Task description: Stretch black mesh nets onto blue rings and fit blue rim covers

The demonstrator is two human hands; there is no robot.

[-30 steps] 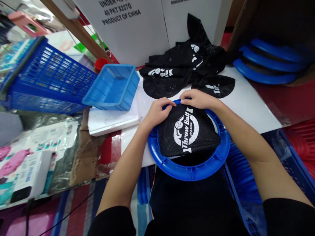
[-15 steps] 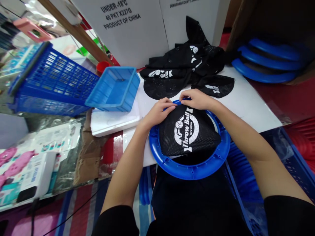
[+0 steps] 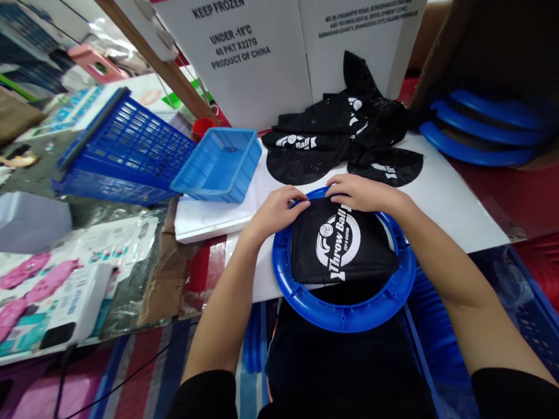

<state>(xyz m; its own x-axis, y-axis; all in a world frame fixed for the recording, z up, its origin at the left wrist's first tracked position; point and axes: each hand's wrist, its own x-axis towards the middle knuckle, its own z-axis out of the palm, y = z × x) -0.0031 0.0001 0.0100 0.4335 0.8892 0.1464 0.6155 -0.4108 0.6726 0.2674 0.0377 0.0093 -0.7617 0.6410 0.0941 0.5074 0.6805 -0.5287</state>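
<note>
A blue plastic ring (image 3: 343, 319) extends over the front edge of the white work surface, close to my body. Black mesh fabric (image 3: 378, 256) printed "Throw Ball" lies across its opening, its near edge loose above the ring's near side. At the ring's far side, my left hand (image 3: 283, 208) pinches the fabric's edge against the rim. Just to the right, my right hand (image 3: 358, 192) presses the same edge with bent fingers. The fingertips partly hide that stretch of rim. Beyond my hands lies a pile of black mesh pieces (image 3: 301, 166) with white print.
A light blue tray (image 3: 218, 166) and a blue perforated basket (image 3: 140, 142) stand on the left. White printed cartons (image 3: 262, 81) rise behind the pile. Several blue rings (image 3: 480, 152) sit in a dark box at right. Red rings (image 3: 539, 262) lie at the right edge.
The camera view has shifted, so everything appears lower and further right. My left fingertips have drawn slightly away from the right hand along the rim. The fabric still lies over the ring.
</note>
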